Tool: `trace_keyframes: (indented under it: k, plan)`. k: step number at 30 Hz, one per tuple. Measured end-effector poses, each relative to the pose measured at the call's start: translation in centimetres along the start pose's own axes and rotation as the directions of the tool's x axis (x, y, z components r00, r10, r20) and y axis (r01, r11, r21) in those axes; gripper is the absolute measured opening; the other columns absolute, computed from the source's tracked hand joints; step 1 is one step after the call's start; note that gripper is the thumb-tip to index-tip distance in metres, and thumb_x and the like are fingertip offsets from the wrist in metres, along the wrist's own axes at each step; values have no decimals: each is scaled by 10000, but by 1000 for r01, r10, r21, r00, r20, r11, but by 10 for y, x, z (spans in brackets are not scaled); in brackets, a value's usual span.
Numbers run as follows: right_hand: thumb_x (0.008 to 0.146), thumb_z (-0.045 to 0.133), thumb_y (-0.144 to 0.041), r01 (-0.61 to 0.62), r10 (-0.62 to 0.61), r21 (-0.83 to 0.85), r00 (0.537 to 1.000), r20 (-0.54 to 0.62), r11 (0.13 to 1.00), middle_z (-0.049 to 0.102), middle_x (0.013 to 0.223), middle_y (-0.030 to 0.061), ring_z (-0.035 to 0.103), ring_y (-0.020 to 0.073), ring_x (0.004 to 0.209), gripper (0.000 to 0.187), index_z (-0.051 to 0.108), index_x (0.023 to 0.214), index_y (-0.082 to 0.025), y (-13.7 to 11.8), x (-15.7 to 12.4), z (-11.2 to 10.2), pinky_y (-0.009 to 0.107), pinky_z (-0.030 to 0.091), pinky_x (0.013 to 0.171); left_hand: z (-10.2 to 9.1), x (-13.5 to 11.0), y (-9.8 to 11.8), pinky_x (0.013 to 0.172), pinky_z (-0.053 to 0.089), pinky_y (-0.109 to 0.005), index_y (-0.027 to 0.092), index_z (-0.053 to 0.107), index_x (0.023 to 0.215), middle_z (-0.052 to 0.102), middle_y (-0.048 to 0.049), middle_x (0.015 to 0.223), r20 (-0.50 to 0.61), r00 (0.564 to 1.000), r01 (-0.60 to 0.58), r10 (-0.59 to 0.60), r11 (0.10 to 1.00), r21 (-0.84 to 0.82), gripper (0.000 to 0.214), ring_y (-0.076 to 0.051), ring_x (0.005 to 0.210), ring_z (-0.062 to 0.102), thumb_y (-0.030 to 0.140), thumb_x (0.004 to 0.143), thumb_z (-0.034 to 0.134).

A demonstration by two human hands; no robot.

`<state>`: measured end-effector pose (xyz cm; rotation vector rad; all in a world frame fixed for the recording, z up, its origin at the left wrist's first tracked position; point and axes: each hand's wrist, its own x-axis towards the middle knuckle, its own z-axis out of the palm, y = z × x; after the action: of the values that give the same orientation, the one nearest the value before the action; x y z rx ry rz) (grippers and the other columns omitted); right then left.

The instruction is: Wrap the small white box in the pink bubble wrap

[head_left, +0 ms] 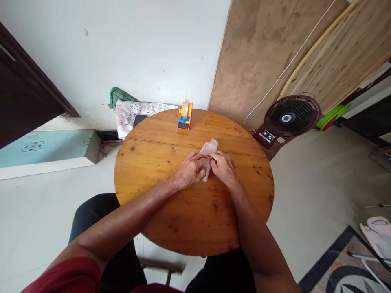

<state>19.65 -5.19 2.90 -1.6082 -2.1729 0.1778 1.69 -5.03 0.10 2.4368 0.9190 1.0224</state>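
Note:
A small bundle of whitish, see-through bubble wrap (210, 145) lies near the middle of the round wooden table (171, 199). From the left, my left hand (192, 169) closes its fingers on the wrap's side. My right hand (224, 167) pinches it from the right, with the fingertips of both hands meeting over it. Whatever the wrap may contain is hidden. Toward the table's far edge stands an orange and blue tape dispenser (185, 116) with a roll of clear tape in it, apart from both hands.
Behind the table, a printed white sack (124, 118) and green netting (119, 97) sit against the wall. A dark red electric fan (287, 118) stands at the right, with a white cord (275, 83) running up the plywood board. A pale step (51, 148) is at left.

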Motion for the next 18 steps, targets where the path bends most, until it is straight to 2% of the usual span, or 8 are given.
trace_keyframes:
  k: [4, 8, 11, 14, 16, 18]
  plan:
    - [887, 492, -257, -57, 71, 113, 990, -124, 992, 697, 917, 55, 631, 194, 792, 249, 714, 997, -232, 9, 2, 4, 306, 476, 760, 0, 0, 0, 1026, 454, -419, 160, 664, 1166, 630, -129, 1260, -1, 1000, 28, -28, 999, 22, 364, -259, 1139, 580, 163, 819, 553]
    - [848, 513, -340, -112, 209, 371, 950, -231, 922, 704, 933, 55, 633, 187, 795, 251, 685, 970, -205, 28, 11, 12, 318, 509, 789, -1, 0, 2, 1011, 474, -425, 168, 671, 1149, 617, -131, 1288, 1, 999, 50, -50, 998, 28, 368, -264, 1135, 583, 144, 797, 566]
    - [796, 550, -344, -170, 290, 468, 937, -197, 867, 707, 1088, 81, 649, 217, 935, 318, 660, 1056, -198, 38, 23, 15, 379, 511, 891, 1, 0, 2, 1020, 473, -435, 164, 674, 1134, 619, -139, 1282, 5, 999, 47, -47, 999, 28, 369, -267, 1140, 589, 138, 780, 574]
    - [756, 572, -285, -193, 291, 464, 945, -149, 865, 669, 1234, 104, 617, 245, 1111, 441, 614, 1187, -202, 40, 38, 10, 428, 471, 985, 4, 0, 0, 1017, 479, -428, 147, 671, 1138, 620, -146, 1280, -14, 999, 35, -35, 999, 18, 378, -267, 1140, 586, 135, 773, 571]
    - [747, 575, -266, -174, 262, 472, 957, -127, 864, 676, 1215, 104, 607, 243, 1146, 490, 589, 1232, -199, 40, 48, 6, 436, 447, 1023, 5, 0, 0, 1015, 482, -423, 149, 674, 1132, 623, -140, 1279, -30, 999, 36, -36, 999, 17, 373, -264, 1134, 585, 132, 775, 567]
    - [750, 577, -281, -153, 229, 494, 969, -97, 856, 702, 1128, 91, 630, 236, 1097, 459, 607, 1200, -196, 41, 55, 4, 431, 455, 1014, 7, 0, 1, 1019, 480, -426, 167, 679, 1123, 623, -125, 1283, -33, 998, 54, -53, 998, 22, 362, -262, 1136, 589, 135, 781, 565]
